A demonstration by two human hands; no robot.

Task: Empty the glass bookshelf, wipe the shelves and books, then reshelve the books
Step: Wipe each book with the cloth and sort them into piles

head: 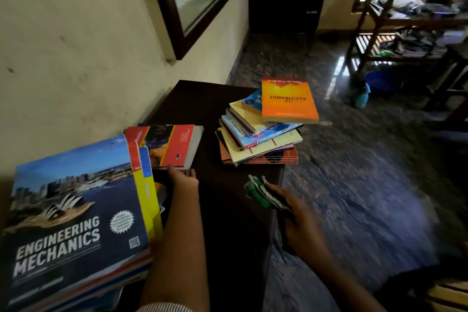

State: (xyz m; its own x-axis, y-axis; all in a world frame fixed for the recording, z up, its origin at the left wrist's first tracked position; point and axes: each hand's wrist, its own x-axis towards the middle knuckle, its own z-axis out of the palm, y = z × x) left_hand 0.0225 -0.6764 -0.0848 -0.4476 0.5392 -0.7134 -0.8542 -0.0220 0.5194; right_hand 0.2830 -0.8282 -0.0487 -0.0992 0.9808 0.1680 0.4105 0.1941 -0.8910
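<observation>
**Cloth at the ready, textbook in hand**

On the dark table, our left hand grips the near edge of the red textbook, which lies just ahead with its long side running across us. Our right hand, farther off to the right, clutches a folded green cloth. The Alchemist tops a stack well apart.

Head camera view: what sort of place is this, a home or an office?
Most likely a room in a home: a polished stone floor, a cluttered wooden rack, and a dark table stacked with books.
</observation>
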